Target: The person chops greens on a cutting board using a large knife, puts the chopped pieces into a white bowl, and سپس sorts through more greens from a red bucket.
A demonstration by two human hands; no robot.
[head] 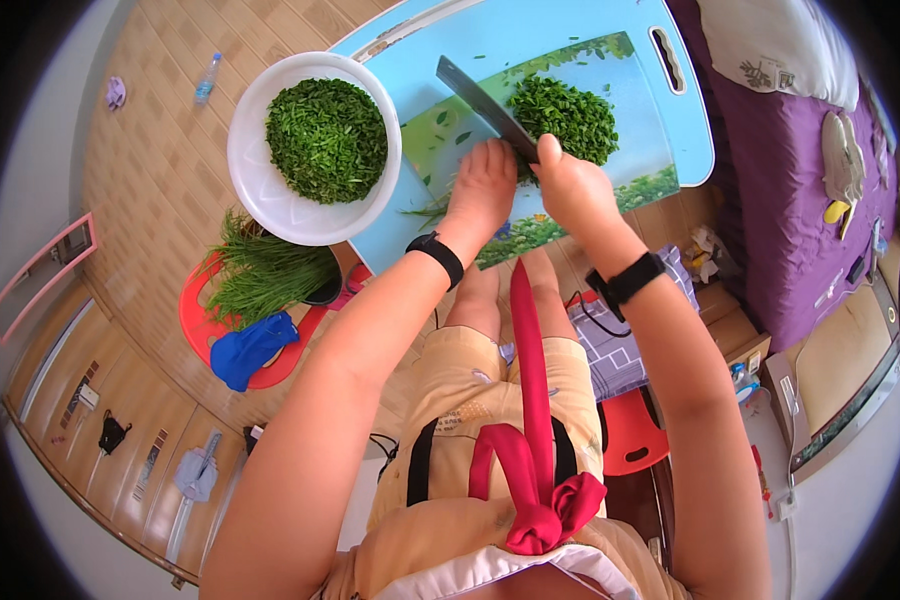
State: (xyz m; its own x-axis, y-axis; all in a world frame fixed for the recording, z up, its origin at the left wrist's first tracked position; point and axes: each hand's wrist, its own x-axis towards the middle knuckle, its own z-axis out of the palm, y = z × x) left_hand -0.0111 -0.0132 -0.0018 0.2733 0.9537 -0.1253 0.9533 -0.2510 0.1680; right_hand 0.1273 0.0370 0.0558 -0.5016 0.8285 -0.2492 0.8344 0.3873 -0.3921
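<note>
My right hand (576, 186) grips the handle of a kitchen knife (487, 105), its broad dark blade slanting toward the far left. Close against the blade's left side, my left hand (486, 184) lies with bent fingers over chives on a printed cutting board (645, 142). A few uncut chive stems (433, 211) stick out beside that wrist; whatever is under the palm is hidden. Right of the blade is a heap of chopped chives (570, 120). A white plastic bowl (246, 161) at the left holds more chopped chives (328, 142).
The board lies on a light blue folding table (435, 52). Left of me, a red stool (195, 319) bears long whole chives (270, 262) and a blue cloth item (251, 351). A plastic bottle (207, 79) lies on the floor. A purple-covered bed (772, 187) stands at the right.
</note>
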